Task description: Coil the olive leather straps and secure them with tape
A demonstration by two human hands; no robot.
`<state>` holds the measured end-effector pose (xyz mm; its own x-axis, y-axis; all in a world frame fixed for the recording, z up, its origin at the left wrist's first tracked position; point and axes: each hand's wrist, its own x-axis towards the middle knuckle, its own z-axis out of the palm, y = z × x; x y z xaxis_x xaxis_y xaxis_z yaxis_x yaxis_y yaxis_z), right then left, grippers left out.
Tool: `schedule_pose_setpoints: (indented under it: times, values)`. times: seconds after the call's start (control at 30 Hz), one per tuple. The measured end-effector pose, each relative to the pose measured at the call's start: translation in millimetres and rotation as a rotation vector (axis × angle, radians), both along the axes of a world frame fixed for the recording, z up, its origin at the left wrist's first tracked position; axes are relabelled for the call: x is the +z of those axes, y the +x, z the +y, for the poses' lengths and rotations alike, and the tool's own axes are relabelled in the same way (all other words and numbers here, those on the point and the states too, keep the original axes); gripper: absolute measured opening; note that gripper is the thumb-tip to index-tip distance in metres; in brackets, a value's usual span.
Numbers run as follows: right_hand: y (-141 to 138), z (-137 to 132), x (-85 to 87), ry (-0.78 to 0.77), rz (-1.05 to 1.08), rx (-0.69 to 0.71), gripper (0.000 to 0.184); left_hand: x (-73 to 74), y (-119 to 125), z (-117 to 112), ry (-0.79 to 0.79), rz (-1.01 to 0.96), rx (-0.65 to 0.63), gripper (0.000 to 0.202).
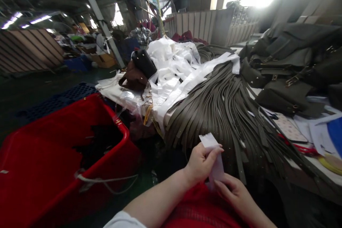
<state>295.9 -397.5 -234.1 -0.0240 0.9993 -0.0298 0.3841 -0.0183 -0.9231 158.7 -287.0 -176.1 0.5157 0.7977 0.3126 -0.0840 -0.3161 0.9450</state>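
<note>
My left hand (201,162) pinches the upper part of a narrow white strip (213,155), thumb and fingers closed on it. My right hand (233,190) grips the lower end of the same strip, just below the left hand. Both hands are held over my lap, above a red garment (197,206). Right behind the strip lies a large fanned heap of olive-grey leather straps (227,114) on the table.
A red plastic basket (53,164) stands at the left with dark pieces inside, a blue crate (61,99) behind it. White strips (173,67), a brown bag (135,76) and a black pouch (144,62) pile behind the straps. Dark olive bags (288,67) lie right. Papers (315,128) cover the table's right edge.
</note>
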Motion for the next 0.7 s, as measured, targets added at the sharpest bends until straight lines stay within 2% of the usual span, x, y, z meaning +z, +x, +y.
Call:
schedule_pose_setpoints:
  times: [0.1,0.17,0.23,0.3,0.43,0.53,0.67,0.7]
  values:
    - [-3.6,-2.1,-7.2,0.000,-0.023,0.046,0.040,7.6,-14.3,17.7,0.099,0.020,0.167,0.025]
    - [-3.0,-3.1,-11.1,-0.008,-0.033,0.074,0.039,12.2,-20.7,24.4,0.153,0.048,0.226,0.022]
    - [-1.5,-3.9,-13.8,-0.016,-0.046,0.078,0.041,15.4,-22.5,25.8,0.112,0.060,0.241,0.018]
    - [-0.2,-5.1,-14.2,-0.028,-0.057,0.051,0.041,16.5,-20.1,23.0,-0.064,0.022,0.184,0.020]
    - [1.2,-7.1,-5.1,-0.029,-0.037,-0.110,0.037,14.8,-10.7,9.6,-0.487,-0.084,-0.033,0.037]
    - [1.4,-6.5,7.8,0.027,0.030,-0.177,0.049,14.8,-5.2,-1.7,-0.560,-0.066,-0.071,0.044]
    - [-2.7,-4.3,21.2,0.074,0.112,-0.132,0.031,18.5,-2.3,-11.1,-0.602,-0.034,-0.113,0.047]
    - [-4.7,-4.0,22.7,0.069,0.135,-0.120,0.031,19.2,-2.2,-12.1,-0.599,-0.023,-0.128,0.048]
